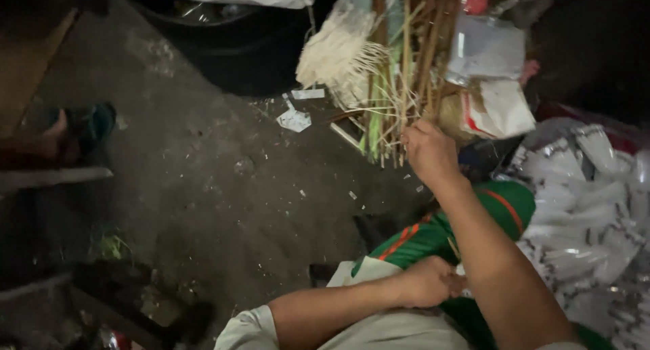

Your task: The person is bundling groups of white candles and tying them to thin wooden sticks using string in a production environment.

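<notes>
My right hand [428,150] reaches forward and closes on thin bamboo sticks from a standing bundle of sticks [399,72] that leans against the clutter ahead. A fan of pale thin strips [338,52] sticks out of the bundle's left side. My left hand [433,282] rests low near my lap, fingers curled over something small that I cannot make out, beside green cloth with orange stripes [433,235].
Dark dirty concrete floor [223,187] with paper scraps [294,120]. Clear plastic bags [484,49] hang behind the sticks. A heap of white printed plastic wrappers [589,208] lies at right. Another person's foot in a sandal [68,137] is at far left.
</notes>
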